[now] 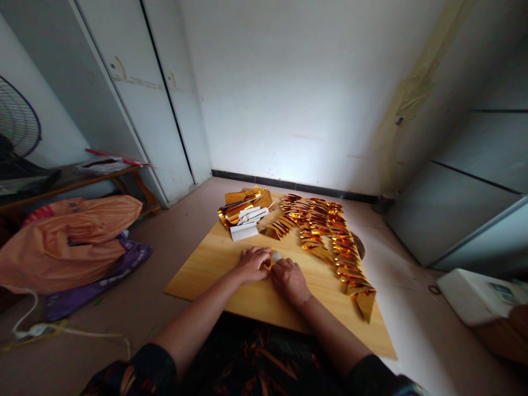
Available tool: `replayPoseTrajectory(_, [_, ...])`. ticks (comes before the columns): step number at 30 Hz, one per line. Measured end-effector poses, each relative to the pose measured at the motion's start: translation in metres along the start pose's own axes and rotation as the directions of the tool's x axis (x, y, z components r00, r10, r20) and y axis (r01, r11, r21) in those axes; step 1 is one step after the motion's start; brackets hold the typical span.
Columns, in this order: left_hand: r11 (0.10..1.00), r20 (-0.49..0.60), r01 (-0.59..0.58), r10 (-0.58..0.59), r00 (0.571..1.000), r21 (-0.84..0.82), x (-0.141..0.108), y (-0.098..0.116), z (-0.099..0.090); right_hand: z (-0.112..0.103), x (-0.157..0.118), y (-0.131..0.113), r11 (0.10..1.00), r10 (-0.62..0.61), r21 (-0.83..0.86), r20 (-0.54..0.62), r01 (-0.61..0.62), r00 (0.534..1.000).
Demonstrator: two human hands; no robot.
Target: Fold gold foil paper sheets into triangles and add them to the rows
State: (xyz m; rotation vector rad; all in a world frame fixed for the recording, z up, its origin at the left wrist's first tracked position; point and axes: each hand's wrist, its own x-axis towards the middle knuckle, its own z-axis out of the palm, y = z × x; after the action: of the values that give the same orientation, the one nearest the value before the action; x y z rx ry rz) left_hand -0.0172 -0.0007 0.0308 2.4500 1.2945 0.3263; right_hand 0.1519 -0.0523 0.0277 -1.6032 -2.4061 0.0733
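Low over the wooden board (198,264), my left hand (252,265) and my right hand (290,281) meet, fingers bent and closed on one small piece of gold foil paper (276,256). Its pale side shows between them; the fingers cover most of it. Just beyond lie several white paper pieces (244,231) and a loose pile of gold foil sheets (243,201). To the right, several rows of folded gold foil paper pieces (345,250) curve toward the board's right edge, stacked one against another.
A white wall (289,99) stands behind the board, with a grey cabinet (136,88) at the left. Orange cloth or bag (70,242) and a purple bag (99,280) lie on the left, near a pale cord (82,331). A white appliance (478,297) sits at the right.
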Motion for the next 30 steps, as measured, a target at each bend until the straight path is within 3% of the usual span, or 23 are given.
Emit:
replayPoseTrajectory(4, [0.999,0.052,-0.050,0.050,0.997,-0.016,0.004,-0.013,-0.014,-0.002,0.003,0.003,0.998,-0.025,-0.061,0.030,0.027,0.999])
replayPoseTrajectory(10, [0.994,-0.003,-0.103,0.103,0.995,0.045,0.008,-0.014,-0.012,-0.006,0.008,0.017,0.985,-0.098,-0.134,0.058,0.105,0.993])
replayPoseTrajectory(15, [0.979,-0.084,-0.163,0.174,0.981,0.119,0.007,-0.007,-0.007,-0.006,0.006,0.022,0.976,-0.117,-0.180,0.054,0.125,0.992])
replayPoseTrajectory(21, [0.969,-0.179,-0.147,0.183,0.967,0.197,0.003,0.008,-0.001,-0.005,0.002,0.023,0.986,-0.054,-0.161,-0.005,0.052,0.999])
replayPoseTrajectory(30, [0.958,-0.282,-0.124,0.197,0.939,0.258,0.006,0.019,0.010,-0.008,0.003,0.030,0.986,-0.025,-0.166,0.018,0.028,1.000])
